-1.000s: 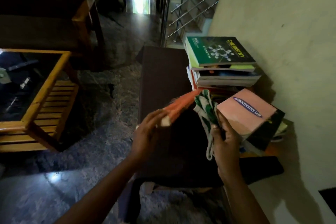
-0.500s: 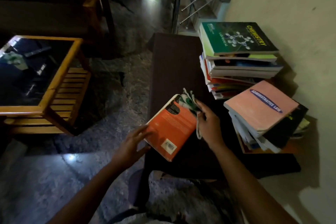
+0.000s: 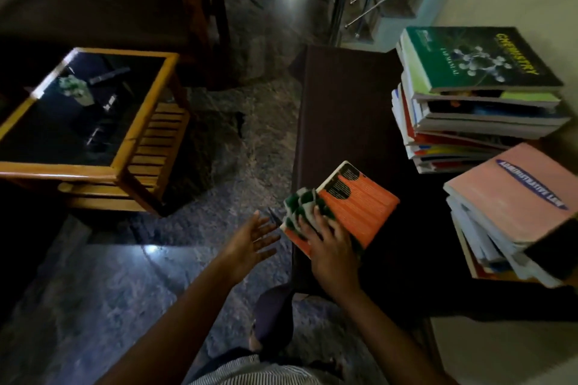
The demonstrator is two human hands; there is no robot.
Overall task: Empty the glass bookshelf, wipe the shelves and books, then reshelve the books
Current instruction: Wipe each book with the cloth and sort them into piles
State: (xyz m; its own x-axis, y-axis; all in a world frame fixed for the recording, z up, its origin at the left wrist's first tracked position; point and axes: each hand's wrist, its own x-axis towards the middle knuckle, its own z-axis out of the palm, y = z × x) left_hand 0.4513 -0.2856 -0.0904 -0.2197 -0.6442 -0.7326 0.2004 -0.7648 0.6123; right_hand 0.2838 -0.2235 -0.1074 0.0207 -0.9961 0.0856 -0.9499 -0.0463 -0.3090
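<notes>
The orange book is found lying flat, cover up, on the dark bench, close to its left edge and well apart from the two stacks at the right. One stack is topped by the green chemistry book, the other by the pink book.

The right hand is laid over the green-and-white cloth, fingers extended, and the cloth is pressed onto the near left corner of the cover. The left hand is held open with fingers spread, just beside the book's left edge; no contact with it is evident.

The step in hand is judged to be the wiping of this cover. The following is advised:
- The book should be steadied at its left edge by the free hand, since it lies near the bench edge and could be pushed off.
- The cloth should be drawn across the whole cover, corner to corner, under even pressure.
- The spine and page edges should be wiped afterwards.
</notes>
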